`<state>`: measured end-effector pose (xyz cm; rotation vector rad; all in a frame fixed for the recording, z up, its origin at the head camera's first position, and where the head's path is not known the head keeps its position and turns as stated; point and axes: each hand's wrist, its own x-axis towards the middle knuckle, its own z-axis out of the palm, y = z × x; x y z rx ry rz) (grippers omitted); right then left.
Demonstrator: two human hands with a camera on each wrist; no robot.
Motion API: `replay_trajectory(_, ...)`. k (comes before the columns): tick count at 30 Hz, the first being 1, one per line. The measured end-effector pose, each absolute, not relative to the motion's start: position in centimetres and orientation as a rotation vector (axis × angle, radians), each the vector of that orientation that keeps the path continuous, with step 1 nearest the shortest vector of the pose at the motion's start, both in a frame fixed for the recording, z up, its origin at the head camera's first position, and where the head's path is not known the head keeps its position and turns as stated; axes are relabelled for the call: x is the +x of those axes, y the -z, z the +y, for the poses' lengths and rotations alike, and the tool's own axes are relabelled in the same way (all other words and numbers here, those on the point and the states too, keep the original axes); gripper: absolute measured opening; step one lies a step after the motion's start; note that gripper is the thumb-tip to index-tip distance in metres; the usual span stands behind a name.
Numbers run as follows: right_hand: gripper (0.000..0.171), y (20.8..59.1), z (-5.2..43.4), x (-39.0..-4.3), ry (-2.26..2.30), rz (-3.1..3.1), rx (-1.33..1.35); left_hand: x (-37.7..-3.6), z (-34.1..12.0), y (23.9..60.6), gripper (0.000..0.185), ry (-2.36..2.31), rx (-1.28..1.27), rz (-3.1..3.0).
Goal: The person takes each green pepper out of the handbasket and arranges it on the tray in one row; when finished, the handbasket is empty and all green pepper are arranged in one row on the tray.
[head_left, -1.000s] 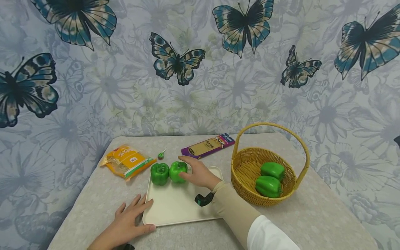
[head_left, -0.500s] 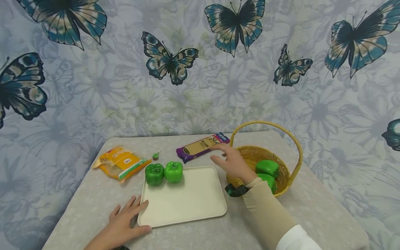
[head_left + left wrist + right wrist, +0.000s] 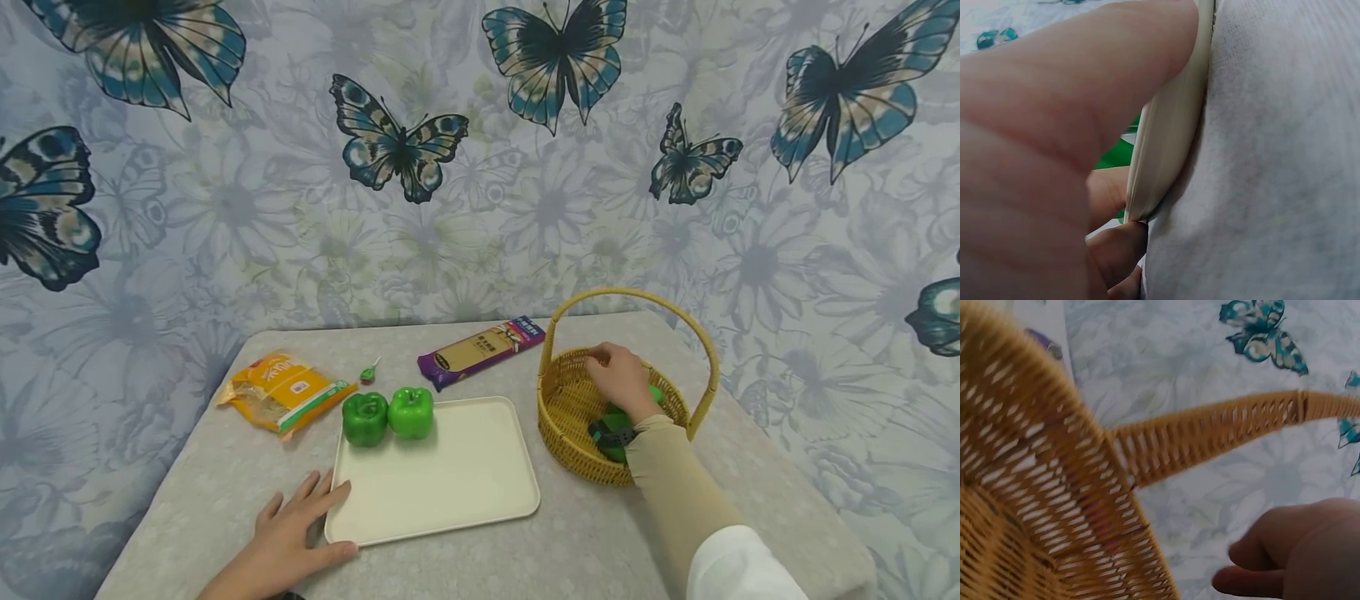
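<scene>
My left hand (image 3: pixel 288 533) lies with spread fingers at the near-left corner of a cream tray (image 3: pixel 442 475). In the left wrist view its thumb and fingers touch the tray's rim (image 3: pixel 1172 137). My right hand (image 3: pixel 621 379) is over a wicker basket (image 3: pixel 562 408), fingers pointing down and loosely bent, with nothing seen between them. Beneath that hand and wrist, green bell peppers (image 3: pixel 617 452) in the basket are partly hidden. In the right wrist view the thumb and a finger show near the basket wall (image 3: pixel 1085 487). A dark green bell pepper (image 3: pixel 365 419) and a lighter one (image 3: pixel 411 412) stand on the tray.
An orange food bag (image 3: pixel 288 392) lies left of the tray, and a small green item with a white stick (image 3: pixel 369 372) is beside it. A purple packet (image 3: pixel 480 352) lies behind the tray. The basket's tall handle (image 3: pixel 637 292) arches over the right hand. A butterfly-patterned wall backs the table.
My right hand has left the lighter pepper on the tray and moved right, to over the basket. My left hand stays at the tray corner. The head view has shifted slightly right.
</scene>
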<state>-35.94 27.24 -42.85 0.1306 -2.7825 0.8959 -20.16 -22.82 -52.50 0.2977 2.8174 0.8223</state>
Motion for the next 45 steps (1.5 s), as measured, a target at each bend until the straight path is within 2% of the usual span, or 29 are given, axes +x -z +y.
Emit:
replay_trajectory(8, 0.024, 45.5, 28.5, -36.5, -0.711, -2.771, -0.103, -20.0, -22.9, 52.9, 0.086, -0.859, 0.330, 2.808)
replay_trajectory(15, 0.040, 45.7, 28.6, -36.6, -0.541, -2.866, -0.278, -19.9, -23.2, 52.9, 0.085, -0.850, 0.364, 2.858)
replay_trajectory(19, 0.040, 45.5, 28.8, -36.7, -0.587, -2.986, -0.340, -20.0, -23.2, 52.7, 0.086, -0.831, 0.377, 2.891)
replay_trajectory(28, 0.039, 45.5, 28.1, -36.8, -0.714, -3.018, -0.157, -20.2, -23.2, 52.7, 0.087, -0.838, 0.349, 2.841)
replay_trajectory(34, 0.045, 45.7, 27.9, -37.0, -0.832, -2.891, -0.040, -20.2, -23.2, 52.6, 0.087, -0.835, 0.350, 2.854)
replay_trajectory(45, 0.044, 46.0, 27.8, -37.2, -0.943, -2.875, -0.037, -20.1, -23.2, 52.7, 0.083, -0.872, 0.357, 2.828)
